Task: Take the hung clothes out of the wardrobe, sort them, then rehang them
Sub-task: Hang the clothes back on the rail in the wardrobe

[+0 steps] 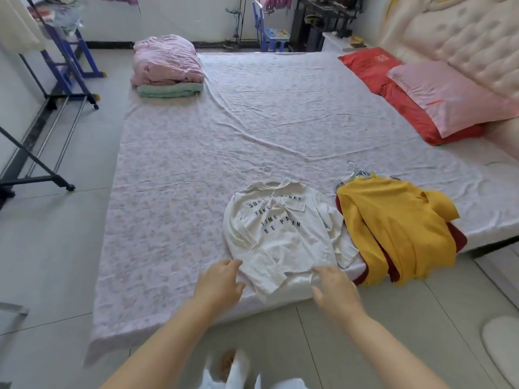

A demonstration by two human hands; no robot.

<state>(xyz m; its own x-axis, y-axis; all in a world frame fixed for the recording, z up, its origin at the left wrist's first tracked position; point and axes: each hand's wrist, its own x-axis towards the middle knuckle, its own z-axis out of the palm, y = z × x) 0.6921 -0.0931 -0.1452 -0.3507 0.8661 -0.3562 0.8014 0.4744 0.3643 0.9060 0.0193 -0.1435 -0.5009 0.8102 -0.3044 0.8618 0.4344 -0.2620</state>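
A white shirt (280,231) with black lettering lies flat on the bed near its front edge, still on a hanger whose hook (268,171) pokes out above the collar. To its right a yellow top (393,228) on hangers lies over a red garment (457,240). My left hand (220,282) hovers open at the shirt's lower left hem. My right hand (334,287) is open at the lower right hem, fingertips touching the fabric. Neither hand grips anything.
The bed sheet (224,130) is pale pink and wrinkled. Folded pink and green bedding (165,68) sits at the far left corner. Red and pink pillows (435,94) lie by the headboard. A black clothes rack (33,169) stands on the left. A white slipper (502,349) lies on the floor at the right.
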